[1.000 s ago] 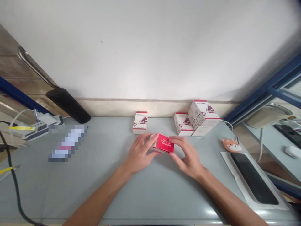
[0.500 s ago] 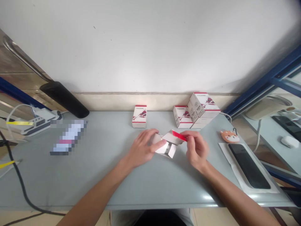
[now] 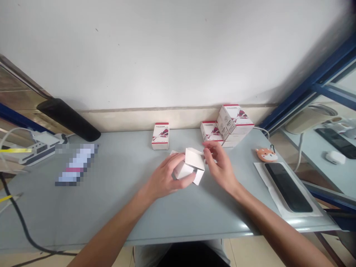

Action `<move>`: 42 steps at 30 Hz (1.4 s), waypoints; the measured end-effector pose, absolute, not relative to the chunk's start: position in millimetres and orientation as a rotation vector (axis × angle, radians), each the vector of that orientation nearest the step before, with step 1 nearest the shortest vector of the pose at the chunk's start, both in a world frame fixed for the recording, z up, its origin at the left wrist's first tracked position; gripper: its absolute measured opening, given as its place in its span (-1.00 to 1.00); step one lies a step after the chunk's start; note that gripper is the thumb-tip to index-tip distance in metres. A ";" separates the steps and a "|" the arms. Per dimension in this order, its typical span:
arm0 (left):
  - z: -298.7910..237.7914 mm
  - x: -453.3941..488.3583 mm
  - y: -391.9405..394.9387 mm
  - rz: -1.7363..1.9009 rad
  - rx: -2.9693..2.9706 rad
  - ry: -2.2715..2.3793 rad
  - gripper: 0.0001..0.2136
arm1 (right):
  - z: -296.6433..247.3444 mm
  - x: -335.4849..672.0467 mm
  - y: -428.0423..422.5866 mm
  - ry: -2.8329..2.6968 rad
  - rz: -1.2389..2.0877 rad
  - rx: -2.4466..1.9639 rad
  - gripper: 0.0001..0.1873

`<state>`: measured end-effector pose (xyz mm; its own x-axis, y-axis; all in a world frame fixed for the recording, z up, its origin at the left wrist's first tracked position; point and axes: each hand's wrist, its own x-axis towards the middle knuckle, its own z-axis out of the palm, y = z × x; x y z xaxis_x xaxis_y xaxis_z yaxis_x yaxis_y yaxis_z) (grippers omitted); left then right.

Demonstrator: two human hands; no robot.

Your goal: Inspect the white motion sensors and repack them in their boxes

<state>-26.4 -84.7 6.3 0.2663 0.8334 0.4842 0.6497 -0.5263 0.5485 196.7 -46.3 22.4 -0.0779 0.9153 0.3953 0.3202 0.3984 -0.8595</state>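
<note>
White cardboard box (image 3: 191, 165) is held just above the gray table (image 3: 111, 211), in front of the person and near the middle of the table edge. It is gripped by the left hand (image 3: 164, 178), whose fingers are curled around its left side and pressed against the white panels. Part of the box is covered by these fingers. The right hand (image 3: 219, 165) is kept to the right of the box with its fingers loosely spread. Its fingertips (image 3: 206, 144) are beside the upper right corner; contact with the box cannot be confirmed.

The box is squat and angular, and no clear long axis can be made out. Its upper flap (image 3: 195, 158) is tilted up and to the right, toward the wall, and its lower flap (image 3: 198, 177) is angled downward at the right side. The card is smooth, thin and matte.

Beyond the hands, a small printed box (image 3: 160, 136) stands upright against the wall base. Further right, a tilted printed box (image 3: 235, 120) rests on other printed boxes (image 3: 211, 132). A fox-shaped toy (image 3: 266, 154) and a phone (image 3: 287, 187) on a white sheet (image 3: 260, 174) lie to the right.
</note>
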 end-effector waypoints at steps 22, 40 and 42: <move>3.7 -31.5 -65.8 1.701 2.883 0.866 -0.51 | 37.3 212.1 -48.5 -2.019 0.238 -0.876 -0.59; 15.9 -20.5 -67.1 1.528 2.835 1.106 -0.62 | 30.2 211.3 -51.7 -2.130 0.734 -0.936 -0.49; 11.6 -21.7 -65.6 1.554 2.753 1.125 -0.53 | 28.4 213.2 -48.2 -2.062 0.638 -0.930 -0.51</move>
